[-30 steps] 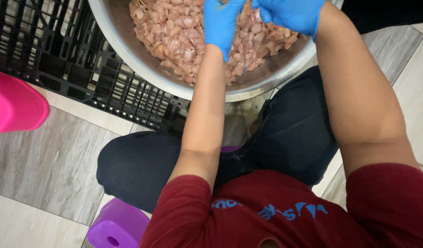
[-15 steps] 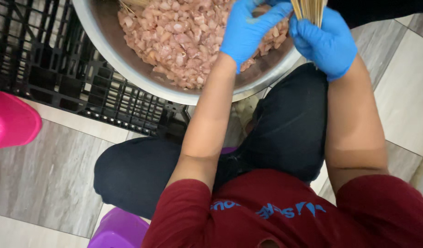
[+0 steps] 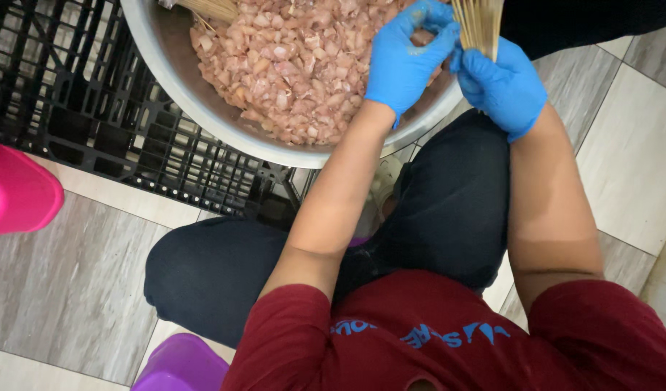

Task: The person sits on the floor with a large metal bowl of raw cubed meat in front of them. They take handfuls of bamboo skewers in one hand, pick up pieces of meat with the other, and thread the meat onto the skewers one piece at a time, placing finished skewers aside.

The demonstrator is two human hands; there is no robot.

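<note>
A large steel bowl [image 3: 203, 108] full of pink raw meat pieces [image 3: 289, 65] rests on a black plastic crate. My right hand [image 3: 503, 83], in a blue glove, grips a bundle of thin wooden skewers [image 3: 478, 25] upright over the bowl's right rim. My left hand [image 3: 409, 58], also in a blue glove, hovers over the meat with thumb and fingers pinched at the base of the skewers. Whether a meat piece sits in that pinch is hidden.
The black lattice crate [image 3: 94, 123] fills the upper left. A pink plastic stool [image 3: 14, 192] stands at the left edge and a purple one [image 3: 181, 366] at the bottom. More skewers [image 3: 206, 9] lie in the bowl's far side. Grey floor tiles [image 3: 72, 282] surround my folded legs.
My hands have come out of the meat and moved rightward in view. The skewer bundle is now up in my right hand, with my left fingers pinching at it.
</note>
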